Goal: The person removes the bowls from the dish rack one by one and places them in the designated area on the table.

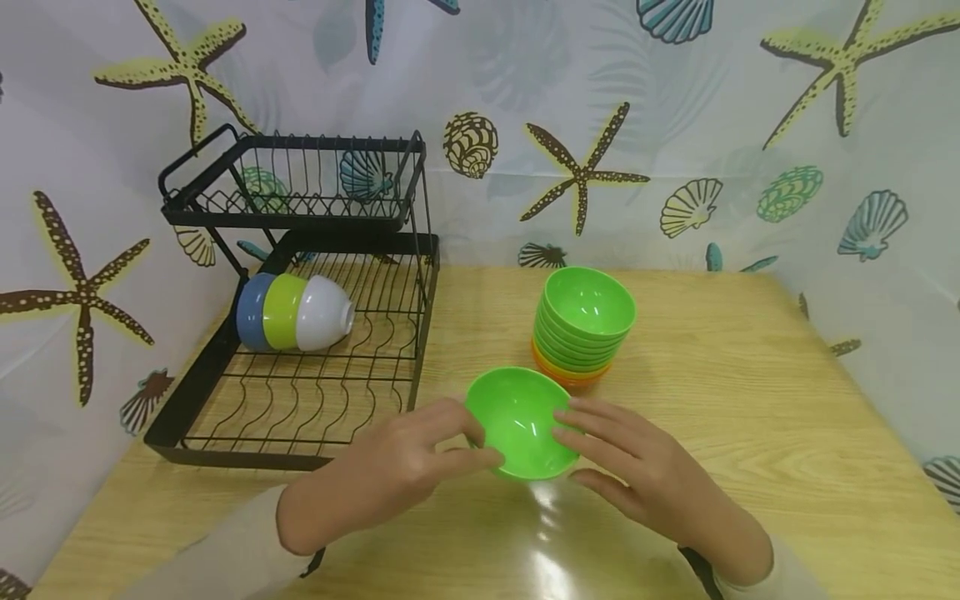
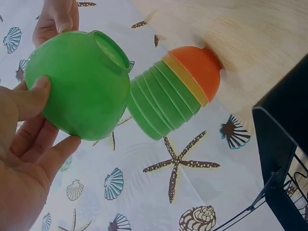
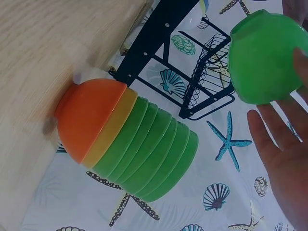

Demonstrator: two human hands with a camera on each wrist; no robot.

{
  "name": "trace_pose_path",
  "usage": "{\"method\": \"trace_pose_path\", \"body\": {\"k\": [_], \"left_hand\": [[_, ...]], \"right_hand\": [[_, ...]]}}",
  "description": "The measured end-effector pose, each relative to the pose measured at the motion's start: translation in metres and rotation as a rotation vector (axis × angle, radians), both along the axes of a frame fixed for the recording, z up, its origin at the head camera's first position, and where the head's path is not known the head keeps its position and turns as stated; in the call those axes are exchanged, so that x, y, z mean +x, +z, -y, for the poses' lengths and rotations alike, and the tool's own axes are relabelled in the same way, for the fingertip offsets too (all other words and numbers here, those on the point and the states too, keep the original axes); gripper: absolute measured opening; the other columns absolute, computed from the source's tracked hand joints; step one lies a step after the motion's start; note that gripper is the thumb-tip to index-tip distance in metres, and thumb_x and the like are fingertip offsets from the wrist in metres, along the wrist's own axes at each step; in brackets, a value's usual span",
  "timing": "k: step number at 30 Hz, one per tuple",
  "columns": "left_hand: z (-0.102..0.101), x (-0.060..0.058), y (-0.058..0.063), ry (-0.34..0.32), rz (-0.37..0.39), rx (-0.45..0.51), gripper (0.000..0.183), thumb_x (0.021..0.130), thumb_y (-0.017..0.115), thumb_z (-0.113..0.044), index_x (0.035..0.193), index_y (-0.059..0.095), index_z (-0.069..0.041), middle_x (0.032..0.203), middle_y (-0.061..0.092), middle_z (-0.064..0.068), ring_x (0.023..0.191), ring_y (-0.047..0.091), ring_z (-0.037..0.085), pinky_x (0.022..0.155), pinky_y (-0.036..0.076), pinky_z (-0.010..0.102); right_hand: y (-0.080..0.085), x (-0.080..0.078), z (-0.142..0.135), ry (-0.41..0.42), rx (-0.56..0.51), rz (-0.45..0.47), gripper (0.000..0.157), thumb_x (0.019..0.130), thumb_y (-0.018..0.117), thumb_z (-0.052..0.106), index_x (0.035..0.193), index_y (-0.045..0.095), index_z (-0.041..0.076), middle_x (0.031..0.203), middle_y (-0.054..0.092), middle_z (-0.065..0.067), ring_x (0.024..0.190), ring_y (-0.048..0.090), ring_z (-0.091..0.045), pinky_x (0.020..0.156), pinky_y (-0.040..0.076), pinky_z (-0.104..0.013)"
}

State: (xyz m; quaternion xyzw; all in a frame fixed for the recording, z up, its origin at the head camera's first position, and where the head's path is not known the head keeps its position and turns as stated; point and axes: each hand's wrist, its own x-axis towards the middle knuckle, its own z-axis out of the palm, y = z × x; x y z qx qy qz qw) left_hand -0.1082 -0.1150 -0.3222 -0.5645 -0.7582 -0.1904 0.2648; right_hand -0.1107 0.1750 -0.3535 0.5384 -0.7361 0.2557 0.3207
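Above the table, in front of the body, a green bowl (image 1: 517, 421) is held tilted with its inside towards the head camera. My left hand (image 1: 412, 450) grips its left side, thumb and fingers at the rim; the left wrist view shows a fingertip on the bowl's outer wall. On the right side, my right hand (image 1: 637, 458) holds the rim, fingers overlapping the inside and thumb lower on the outside. Just behind stands a stack of green bowls (image 1: 588, 304), with a yellow bowl (image 3: 111, 127) and an orange bowl (image 3: 89, 120) at its bottom.
A black two-tier dish rack (image 1: 176, 442) stands on the left of the wooden table (image 1: 720, 358). In its lower tier a blue bowl (image 1: 252, 312), a lime bowl (image 1: 282, 311) and a white bowl (image 1: 318, 315) lie nested on their sides. Patterned cloth (image 1: 487, 75) surrounds the table.
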Motion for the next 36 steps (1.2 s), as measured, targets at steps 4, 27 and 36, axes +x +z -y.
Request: {"method": "trace_pose_path", "body": {"k": [4, 27, 36], "left_hand": [[-0.003, 0.001, -0.003, -0.021, -0.003, 0.016, 0.039, 0.073, 0.068, 0.011, 0.103, 0.073, -0.014, 0.094, 0.063, 0.0, 0.091, 0.062, 0.013, 0.082, 0.051, 0.012], [0.003, 0.005, 0.002, -0.043, 0.005, 0.0, 0.035, 0.079, 0.067, 0.005, 0.108, 0.07, -0.014, 0.099, 0.062, 0.001, 0.094, 0.061, 0.013, 0.095, 0.049, 0.023], [0.018, -0.003, 0.004, 0.135, 0.094, 0.065, 0.044, 0.09, 0.066, -0.029, 0.129, 0.06, -0.009, 0.13, 0.056, 0.012, 0.127, 0.049, 0.03, 0.109, 0.037, 0.045]], "right_hand": [[0.0, 0.001, 0.001, 0.012, -0.048, -0.067, 0.025, 0.098, 0.054, 0.018, 0.1, 0.073, 0.0, 0.098, 0.072, -0.01, 0.094, 0.065, -0.031, 0.094, 0.051, -0.029], [0.011, 0.002, 0.011, 0.09, -0.093, -0.141, 0.025, 0.098, 0.053, 0.005, 0.083, 0.072, 0.001, 0.081, 0.071, -0.007, 0.079, 0.068, -0.028, 0.077, 0.057, -0.027], [0.016, -0.001, 0.01, 0.045, -0.104, -0.153, 0.026, 0.098, 0.053, 0.007, 0.081, 0.073, 0.002, 0.079, 0.071, -0.006, 0.078, 0.068, -0.027, 0.076, 0.057, -0.026]]}}
